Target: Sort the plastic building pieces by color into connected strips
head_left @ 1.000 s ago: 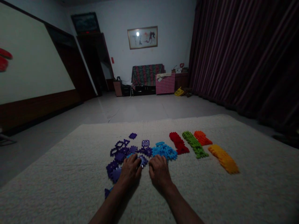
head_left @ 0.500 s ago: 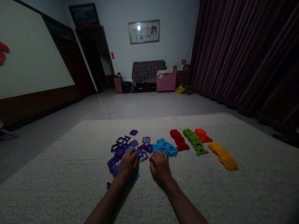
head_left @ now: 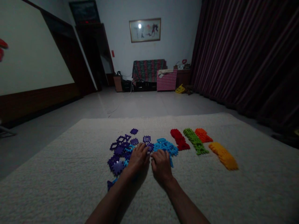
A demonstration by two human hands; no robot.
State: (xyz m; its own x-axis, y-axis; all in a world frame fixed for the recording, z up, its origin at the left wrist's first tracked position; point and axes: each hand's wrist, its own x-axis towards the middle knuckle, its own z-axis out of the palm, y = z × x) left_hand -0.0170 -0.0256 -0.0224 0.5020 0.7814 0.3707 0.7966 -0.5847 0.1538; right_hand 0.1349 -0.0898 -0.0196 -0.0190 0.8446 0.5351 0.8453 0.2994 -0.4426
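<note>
Purple toothed plastic tiles (head_left: 119, 150) lie in a loose heap on the pale mat, with some light blue tiles mixed in. My left hand (head_left: 139, 158) is over the right part of this heap, its fingers bent down and together; whatever is beneath them is hidden. Close beside it, my right hand (head_left: 161, 165) has curled fingers at the near edge of a light blue tile pile (head_left: 167, 145). A light blue tile (head_left: 171, 162) sticks out past the right side of that hand. The two hands' fingertips nearly meet.
Rows of red tiles (head_left: 179, 139), green tiles (head_left: 195, 141), orange tiles (head_left: 203, 135) and yellow tiles (head_left: 223, 155) lie to the right on the mat (head_left: 70, 155). Beyond it are the tiled floor, a cloth-covered low cabinet (head_left: 149, 71) and a dark curtain (head_left: 238, 56).
My left hand has moved right, towards my right hand, uncovering purple and light blue tiles. A light blue tile now shows beside my right hand, which has barely shifted.
</note>
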